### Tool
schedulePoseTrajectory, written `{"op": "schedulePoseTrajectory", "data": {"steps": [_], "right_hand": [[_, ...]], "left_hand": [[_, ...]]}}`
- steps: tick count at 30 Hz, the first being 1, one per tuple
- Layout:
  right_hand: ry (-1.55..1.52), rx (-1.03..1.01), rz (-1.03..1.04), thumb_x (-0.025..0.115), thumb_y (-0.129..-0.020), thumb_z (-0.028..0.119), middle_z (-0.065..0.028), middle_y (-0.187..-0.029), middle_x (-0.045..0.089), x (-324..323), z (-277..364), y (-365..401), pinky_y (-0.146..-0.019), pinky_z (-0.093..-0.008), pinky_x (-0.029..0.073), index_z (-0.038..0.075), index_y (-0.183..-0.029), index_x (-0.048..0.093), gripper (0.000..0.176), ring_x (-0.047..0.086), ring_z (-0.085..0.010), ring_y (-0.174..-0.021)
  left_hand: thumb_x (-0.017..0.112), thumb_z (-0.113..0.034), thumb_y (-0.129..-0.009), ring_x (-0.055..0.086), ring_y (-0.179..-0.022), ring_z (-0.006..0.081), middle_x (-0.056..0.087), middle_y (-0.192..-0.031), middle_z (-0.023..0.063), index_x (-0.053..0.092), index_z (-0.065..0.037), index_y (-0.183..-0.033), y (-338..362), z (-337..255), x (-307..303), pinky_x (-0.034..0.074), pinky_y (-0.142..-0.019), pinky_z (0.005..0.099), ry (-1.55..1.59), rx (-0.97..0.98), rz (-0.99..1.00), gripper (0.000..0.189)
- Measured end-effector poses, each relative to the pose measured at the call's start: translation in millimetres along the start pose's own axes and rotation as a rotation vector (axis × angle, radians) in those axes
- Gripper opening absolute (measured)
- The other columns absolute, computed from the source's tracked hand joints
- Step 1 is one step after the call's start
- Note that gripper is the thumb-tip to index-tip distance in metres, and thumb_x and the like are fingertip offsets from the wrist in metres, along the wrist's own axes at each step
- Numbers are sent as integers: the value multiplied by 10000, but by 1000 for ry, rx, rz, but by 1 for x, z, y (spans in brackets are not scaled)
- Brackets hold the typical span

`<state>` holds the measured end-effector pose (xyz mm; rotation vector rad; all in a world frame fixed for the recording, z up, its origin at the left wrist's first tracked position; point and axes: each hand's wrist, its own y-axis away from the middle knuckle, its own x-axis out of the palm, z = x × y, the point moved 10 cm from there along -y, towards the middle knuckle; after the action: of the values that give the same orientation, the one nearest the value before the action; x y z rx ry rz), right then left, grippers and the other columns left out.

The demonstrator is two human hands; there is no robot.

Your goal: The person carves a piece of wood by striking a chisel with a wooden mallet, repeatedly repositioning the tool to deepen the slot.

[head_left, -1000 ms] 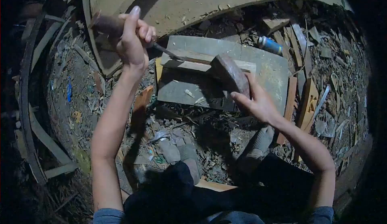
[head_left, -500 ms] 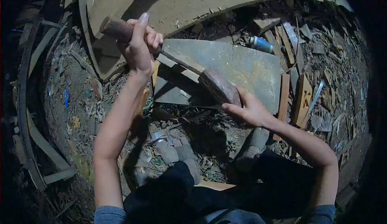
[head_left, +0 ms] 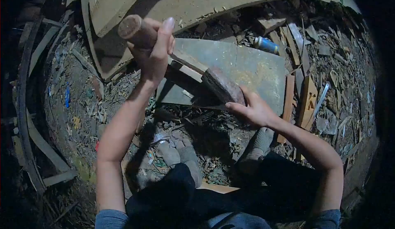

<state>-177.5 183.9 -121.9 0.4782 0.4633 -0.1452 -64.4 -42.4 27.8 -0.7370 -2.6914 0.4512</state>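
Note:
My left hand (head_left: pixel 154 47) is closed round the thick wooden handle (head_left: pixel 138 30) of a tool with a thin shaft, which runs down and right over a grey board (head_left: pixel 247 70). My right hand (head_left: pixel 255 109) grips the near end of a dark, rough block (head_left: pixel 224 87) above the board. The shaft reaches the block's upper left end; whether they touch is hard to tell. Under the shaft a pale strip of wood (head_left: pixel 190 73) shows, partly hidden by shadow.
Large curved panels (head_left: pixel 214 2) lie at the top. A blue can (head_left: pixel 266 45) rests by the board's upper right corner. Wooden pieces (head_left: pixel 308 101) and scraps lie on the right, a wooden frame (head_left: pixel 45 146) on the left. My feet are below the board.
My left hand has moved right and slightly down with the handle, whose end now faces the camera more. My right hand and the block have hardly moved.

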Motion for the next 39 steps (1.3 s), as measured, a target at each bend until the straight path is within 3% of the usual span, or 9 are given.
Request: {"op": "schedulePoseTrajectory", "data": {"steps": [5,7,14,18,25,30,33,36,39], "right_hand": [[36,55,33,657,-854,427,-228,-1125,614,2,0,1,-913,-381,451,-48,-1279,467,665,605,-285,-1028],[-3,15,28,611,-821,553,-310,-1152,592,5,-4,-2,-924,-457,449,-46,-1311,439,792,591,-412,-1090],[33,-27,-24,615,-811,564,-319,-1181,576,-2,2,-3,-940,-449,443,-45,-1362,387,852,580,-421,-1107],[77,-323,-321,622,-814,531,-316,-1148,587,-58,91,5,-916,-460,452,-44,-1336,399,808,600,-414,-1063],[477,-981,-646,665,-792,409,-227,-732,633,-93,295,72,-606,-471,495,40,-1080,450,515,647,-391,-654],[791,-701,-400,690,-771,424,-205,-678,635,-64,291,51,-592,-486,509,71,-1103,447,542,643,-406,-631],[465,-1011,-643,688,-778,434,-192,-690,644,-78,304,86,-581,-469,509,74,-1084,459,526,653,-385,-631],[809,-623,-375,647,-782,409,-167,-689,584,-61,277,43,-580,-429,476,33,-1250,421,642,609,-323,-595],[448,-899,-597,691,-747,403,-207,-668,608,-73,290,80,-575,-489,475,52,-1120,422,579,624,-419,-643]], "left_hand": [[658,-101,-879,437,-438,70,465,-532,-12,488,-67,-715,6,2,-4,364,-427,241,0,-13,8,239],[656,-97,-877,442,-443,67,471,-537,-14,488,-70,-715,5,3,-4,368,-432,240,5,-29,27,235],[628,-109,-889,455,-499,70,466,-583,-17,466,-78,-770,9,9,-7,395,-488,250,-159,20,70,204],[589,-100,-914,459,-521,81,464,-592,3,451,-72,-791,6,2,-1,392,-494,258,-241,73,107,187],[666,-180,-844,579,-627,166,607,-684,21,601,-63,-773,13,35,-21,460,-605,342,-515,42,72,152],[659,-208,-845,585,-663,188,615,-722,36,606,-69,-811,20,34,-21,459,-628,361,-609,157,111,153],[655,-225,-845,588,-685,202,620,-745,45,609,-73,-834,23,26,-20,459,-642,372,-639,235,114,159],[651,-242,-846,592,-706,216,624,-767,54,612,-77,-857,25,16,-14,458,-656,383,-651,314,124,170],[647,-258,-846,595,-728,229,629,-790,62,614,-81,-880,27,4,-11,458,-670,394,-677,410,133,184]]}}
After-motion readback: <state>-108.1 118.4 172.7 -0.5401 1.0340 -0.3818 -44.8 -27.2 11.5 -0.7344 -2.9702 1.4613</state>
